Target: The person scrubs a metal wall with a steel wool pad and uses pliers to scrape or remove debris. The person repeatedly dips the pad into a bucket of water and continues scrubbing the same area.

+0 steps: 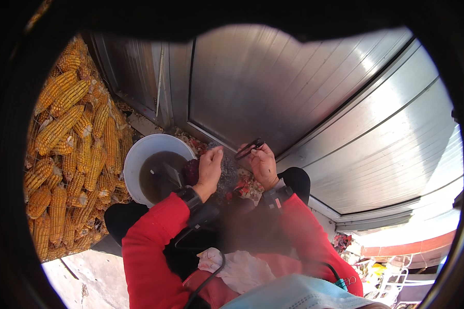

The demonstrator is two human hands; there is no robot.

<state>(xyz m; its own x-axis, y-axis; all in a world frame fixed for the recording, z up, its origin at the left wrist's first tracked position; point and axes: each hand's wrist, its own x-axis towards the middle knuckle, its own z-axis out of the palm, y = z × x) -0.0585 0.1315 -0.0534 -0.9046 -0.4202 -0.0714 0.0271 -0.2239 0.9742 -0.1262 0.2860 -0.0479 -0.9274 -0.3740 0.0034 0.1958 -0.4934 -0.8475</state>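
Observation:
My right hand (264,167) grips a slim, dark-handled tool (249,149), held up in front of the metal panel; its exact kind is hard to make out. My left hand (210,168) is raised beside a white plastic bucket (129,170), with the fingers close together. Whether anything is between them is hidden. A rounded dark red thing (190,172) shows between the left hand and the bucket's rim. Murky brown water (156,181) stands in the bucket, with a small pale piece on its surface. Red and pale scraps (247,185) lie on the ground below my hands.
Yellow corn cobs (67,127) are piled high behind wire mesh on the left. Ahead and to the right rise metal panels (247,85). A light cloth (241,270) lies in my lap, near a dark cable (207,282). White metal racks (394,278) stand at lower right.

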